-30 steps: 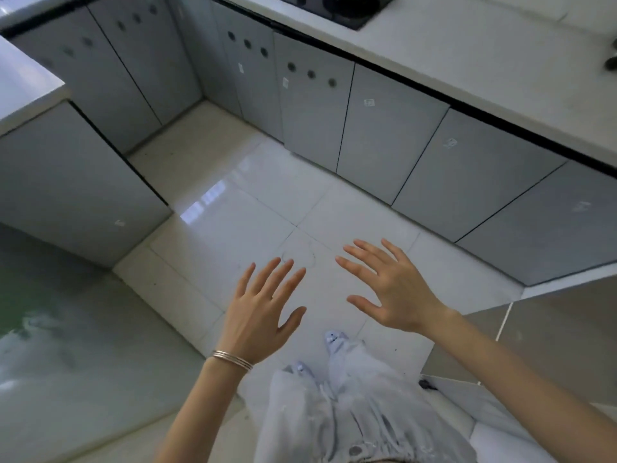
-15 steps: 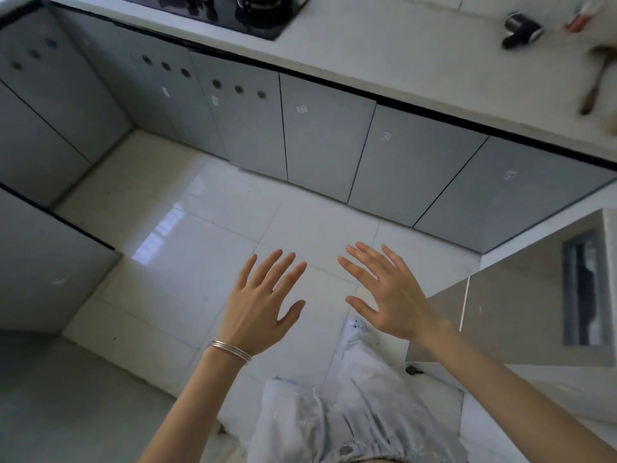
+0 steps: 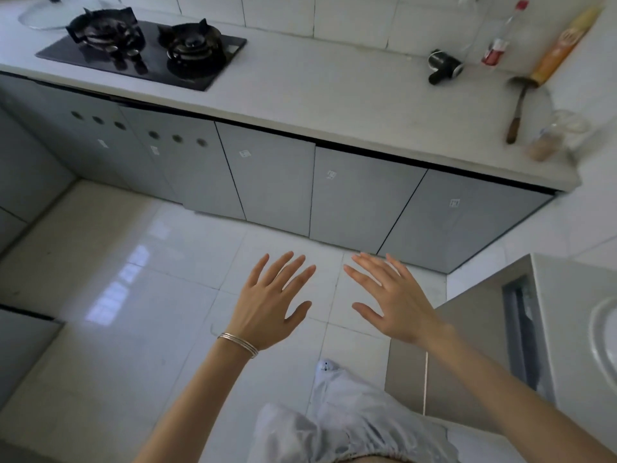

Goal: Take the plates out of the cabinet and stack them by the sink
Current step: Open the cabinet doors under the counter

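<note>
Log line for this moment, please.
stage: pre-grasp | left hand: open, empty | right hand: open, empty | cabinet doors: closed

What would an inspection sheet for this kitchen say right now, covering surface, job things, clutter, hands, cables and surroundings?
Surface: pale counter, hob set in at left.
Job's things: cabinet doors all shut; nothing else seen.
Clutter: glass lid, black gadget, clear bottle, orange container, utensil, jar on the counter.
Hands: left hand and right hand open, fingers spread, holding nothing, above the floor.
Cables: nothing seen.
Surroundings: floor glossy tiles; tiled wall; round rim at right edge, unclear what.
</note>
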### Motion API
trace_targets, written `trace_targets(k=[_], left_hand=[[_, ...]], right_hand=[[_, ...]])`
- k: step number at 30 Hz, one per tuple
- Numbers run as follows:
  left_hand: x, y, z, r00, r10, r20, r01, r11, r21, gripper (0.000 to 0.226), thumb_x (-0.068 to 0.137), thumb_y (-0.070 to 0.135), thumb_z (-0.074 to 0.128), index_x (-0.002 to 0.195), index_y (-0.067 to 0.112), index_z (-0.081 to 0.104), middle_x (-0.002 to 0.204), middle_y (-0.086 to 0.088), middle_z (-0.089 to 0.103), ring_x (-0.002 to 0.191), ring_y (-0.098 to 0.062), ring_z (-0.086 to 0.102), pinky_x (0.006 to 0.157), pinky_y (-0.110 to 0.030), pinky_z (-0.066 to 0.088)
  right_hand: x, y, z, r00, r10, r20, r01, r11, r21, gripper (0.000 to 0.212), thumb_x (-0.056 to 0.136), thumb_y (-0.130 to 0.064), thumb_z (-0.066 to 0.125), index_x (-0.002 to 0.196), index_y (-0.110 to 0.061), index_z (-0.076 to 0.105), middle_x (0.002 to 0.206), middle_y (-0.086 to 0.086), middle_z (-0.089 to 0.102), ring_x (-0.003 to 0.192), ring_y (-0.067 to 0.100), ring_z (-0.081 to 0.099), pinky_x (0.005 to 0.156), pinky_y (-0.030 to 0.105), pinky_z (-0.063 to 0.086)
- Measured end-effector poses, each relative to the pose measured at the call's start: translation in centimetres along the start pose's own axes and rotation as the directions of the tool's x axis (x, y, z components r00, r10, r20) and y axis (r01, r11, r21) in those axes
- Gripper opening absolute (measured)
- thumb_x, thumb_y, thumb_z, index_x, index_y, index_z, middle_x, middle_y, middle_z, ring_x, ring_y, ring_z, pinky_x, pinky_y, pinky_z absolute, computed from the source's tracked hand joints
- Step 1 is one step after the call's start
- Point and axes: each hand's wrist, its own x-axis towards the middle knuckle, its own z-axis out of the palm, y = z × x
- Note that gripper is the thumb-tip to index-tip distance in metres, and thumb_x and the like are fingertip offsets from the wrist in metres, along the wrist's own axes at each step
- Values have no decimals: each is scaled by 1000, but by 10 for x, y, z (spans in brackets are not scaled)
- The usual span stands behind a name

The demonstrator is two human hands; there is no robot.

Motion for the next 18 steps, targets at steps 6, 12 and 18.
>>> trace_targets(k=[6,12,18], left_hand=[[63,10,2,999,41,-10,-41,999,9,51,89,44,40,135,21,45,141,-3,47,133,-23,38,108,-51,31],[96,3,-1,998,62,-23,-61,997,40,50,90,44,40,133,20,47,139,-3,49,132,-23,40,109,-50,30],[109,-13,10,997,73,2,-73,997,36,50,90,43,40,134,21,46,142,-2,45,134,-22,36,111,-49,27]], right_hand=[[7,56,-14,998,49,-48,-49,999,10,57,92,-50,35,141,-23,33,148,3,36,137,17,31,112,46,21],[14,82,-16,991,101,-91,-100,995,16,57,92,-50,32,142,-22,32,147,3,37,137,17,30,112,47,25],[32,86,-4,989,130,-77,-128,991,31,57,93,-51,27,142,-21,32,147,3,37,138,15,27,113,46,23]])
